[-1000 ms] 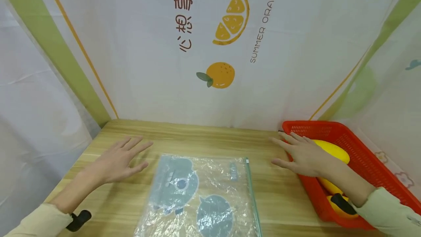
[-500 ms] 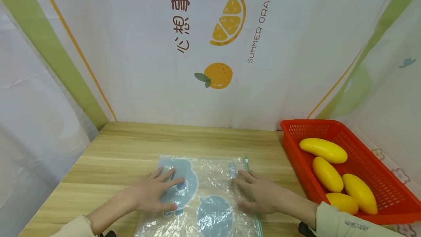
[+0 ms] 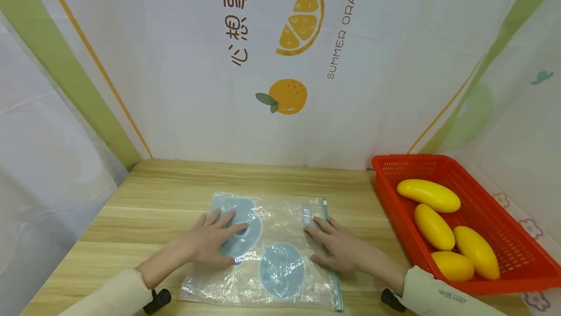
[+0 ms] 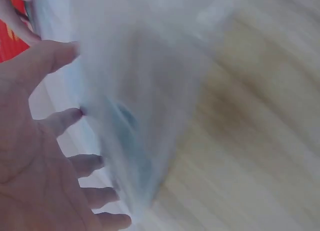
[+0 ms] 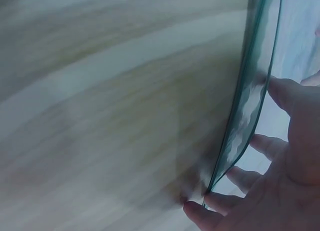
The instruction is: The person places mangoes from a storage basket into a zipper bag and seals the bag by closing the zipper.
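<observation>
A clear plastic zip bag [image 3: 280, 269] with pale blue cartoon prints lies flat on the wooden table. My left hand [image 3: 210, 240] rests on its left part, fingers spread over the larger print. On the other side, my right hand [image 3: 335, 245] lies with spread fingers by the green zip strip [image 3: 336, 289]. From below, the left wrist view shows that hand's palm [image 4: 45, 171] with fingertips at the bag's edge. In the right wrist view, fingertips [image 5: 240, 178] touch along the green strip, which bows up off the wood.
A red perforated basket [image 3: 482, 199] stands at the right, holding several smooth yellow fruit-like objects [image 3: 434, 227]. A white curtain [image 3: 197, 111] with orange prints hangs behind the table [image 3: 131, 209]. Black straps circle both wrists.
Both hands have come inward from beside the bag and down onto it. The bag has slid a little away from me, and its near edge now shows.
</observation>
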{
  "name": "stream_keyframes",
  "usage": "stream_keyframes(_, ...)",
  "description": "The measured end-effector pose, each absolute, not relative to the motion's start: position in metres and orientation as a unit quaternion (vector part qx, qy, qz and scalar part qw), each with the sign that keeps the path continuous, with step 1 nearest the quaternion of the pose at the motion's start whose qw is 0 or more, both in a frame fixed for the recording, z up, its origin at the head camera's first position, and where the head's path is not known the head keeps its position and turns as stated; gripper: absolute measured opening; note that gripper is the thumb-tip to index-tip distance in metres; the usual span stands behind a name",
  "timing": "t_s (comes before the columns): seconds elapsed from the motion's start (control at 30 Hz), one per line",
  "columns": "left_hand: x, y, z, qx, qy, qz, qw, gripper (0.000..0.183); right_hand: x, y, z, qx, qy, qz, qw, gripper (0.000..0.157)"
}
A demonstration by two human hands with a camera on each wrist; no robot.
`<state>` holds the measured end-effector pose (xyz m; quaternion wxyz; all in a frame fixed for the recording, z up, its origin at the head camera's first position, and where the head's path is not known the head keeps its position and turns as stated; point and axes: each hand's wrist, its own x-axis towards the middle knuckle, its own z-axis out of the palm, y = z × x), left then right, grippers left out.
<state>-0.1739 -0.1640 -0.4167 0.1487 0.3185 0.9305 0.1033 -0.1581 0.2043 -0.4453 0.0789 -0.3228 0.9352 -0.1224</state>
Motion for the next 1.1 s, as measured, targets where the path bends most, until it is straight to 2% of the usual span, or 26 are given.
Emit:
stream_keyframes(0.3,-0.16,-0.124,-0.411,0.291,0.931,0.111,0.193,0.086,-0.166,0.196,-0.443,-0.304,0.939,-0.135,0.081,0.066)
stream_keyframes(0.77,-0.156,-0.12,-0.413,0.281,0.935,0.11,0.186,0.09,-0.18,0.199,-0.442,-0.286,0.932,-0.206,0.081,0.061)
stream_keyframes(0.97,-0.144,-0.062,-0.415,0.281,0.936,0.135,0.164,0.078,-0.183,0.198,-0.443,-0.283,0.94,-0.18,0.062,0.06)
stream_keyframes(1.1,-0.133,-0.02,-0.425,0.288,0.937,0.136,0.143,0.083,-0.184,0.199,-0.442,-0.28,0.942,-0.175,0.061,0.059)
